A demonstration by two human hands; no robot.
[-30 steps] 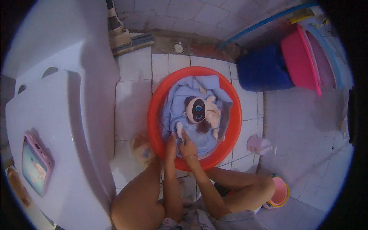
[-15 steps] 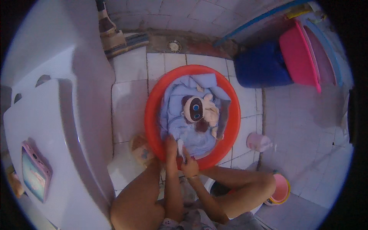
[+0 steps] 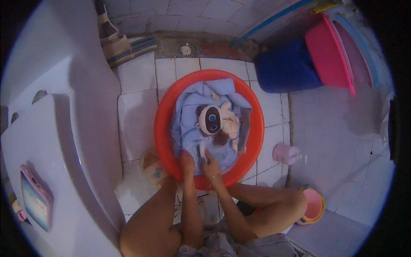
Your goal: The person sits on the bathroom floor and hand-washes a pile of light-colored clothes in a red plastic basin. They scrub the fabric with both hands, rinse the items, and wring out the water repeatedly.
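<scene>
A red-orange basin [image 3: 255,156] stands on the tiles between my knees. Wet light-blue cloth [image 3: 188,105] fills it, and a cream-and-brown plush figure [image 3: 212,120] with blue eyes lies on top. At the near left inside the rim, my left hand [image 3: 187,162] is closed on the cloth's edge. Beside it, my right hand [image 3: 211,168] grips a small brush [image 3: 202,150], white with a dark edge, against the cloth. Its bristles are too blurred to make out.
A white washing machine [image 3: 38,141] on the left carries a pink-cased phone [image 3: 36,197]. To the right are a pink-labelled bottle [image 3: 285,153] and a pink bucket [image 3: 314,205]. Behind stand a blue container [image 3: 284,68], a pink basin [image 3: 329,55] and a floor drain [image 3: 186,50].
My right hand has pushed the brush forward across the cloth, away from me. My left hand stays at the cloth's near left edge. The whole view has shifted slightly.
</scene>
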